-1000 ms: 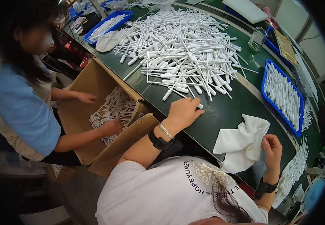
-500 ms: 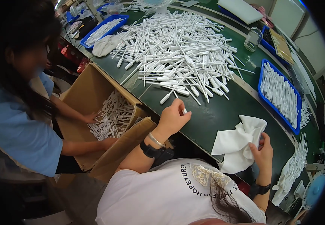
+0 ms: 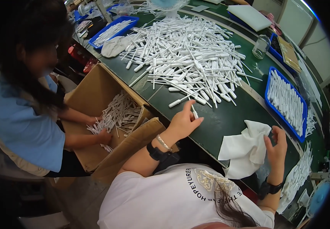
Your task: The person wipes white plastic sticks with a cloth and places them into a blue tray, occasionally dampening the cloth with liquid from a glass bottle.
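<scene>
One white dropper (image 3: 195, 114), set apart from the heap of droppers (image 3: 195, 57), is found at the 2 o'clock of the left hand (image 3: 182, 121), between thumb and forefinger; these are parted, and whether it is pinched cannot be told. Heap: laid at 12 o'clock on the green table (image 3: 210, 124). White cloth (image 3: 245, 149): crumpled at 4 o'clock. Right hand (image 3: 276, 149): at the cloth's 3 o'clock, fingers spread, nothing seen held; contact with the cloth cannot be told. Blue tray (image 3: 267, 86), filled with droppers: at 3 o'clock. Step in hand, as judged: single-dropper handling. By judgement, a firm left pinch is called for next.
</scene>
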Demonstrator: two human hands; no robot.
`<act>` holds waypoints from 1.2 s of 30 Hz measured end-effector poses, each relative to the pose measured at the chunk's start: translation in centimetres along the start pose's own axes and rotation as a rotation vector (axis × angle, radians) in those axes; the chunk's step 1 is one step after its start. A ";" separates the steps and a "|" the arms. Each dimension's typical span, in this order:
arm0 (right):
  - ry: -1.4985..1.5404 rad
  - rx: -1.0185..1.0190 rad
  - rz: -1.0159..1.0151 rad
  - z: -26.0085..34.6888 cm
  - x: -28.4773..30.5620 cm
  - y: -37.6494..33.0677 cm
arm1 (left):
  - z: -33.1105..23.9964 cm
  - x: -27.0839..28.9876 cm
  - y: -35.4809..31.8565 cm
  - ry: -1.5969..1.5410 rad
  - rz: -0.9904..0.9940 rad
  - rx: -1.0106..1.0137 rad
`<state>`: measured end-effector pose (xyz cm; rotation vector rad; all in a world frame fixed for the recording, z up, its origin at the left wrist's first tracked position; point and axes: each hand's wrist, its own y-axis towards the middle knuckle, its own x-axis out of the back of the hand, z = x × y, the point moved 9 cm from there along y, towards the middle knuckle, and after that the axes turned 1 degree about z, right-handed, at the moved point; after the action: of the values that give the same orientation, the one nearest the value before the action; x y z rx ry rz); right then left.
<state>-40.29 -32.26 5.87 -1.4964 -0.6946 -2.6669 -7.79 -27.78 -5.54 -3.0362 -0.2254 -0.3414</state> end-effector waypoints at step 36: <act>-0.518 1.129 0.396 29.8 -35.9 26.4 | -3.6 0.0 -0.3 0.508 -0.230 -0.611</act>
<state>9.15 -52.21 -0.13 -1.6102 -1.3829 -1.1470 -8.58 -27.79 -2.00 -3.3317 -0.5114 -1.4066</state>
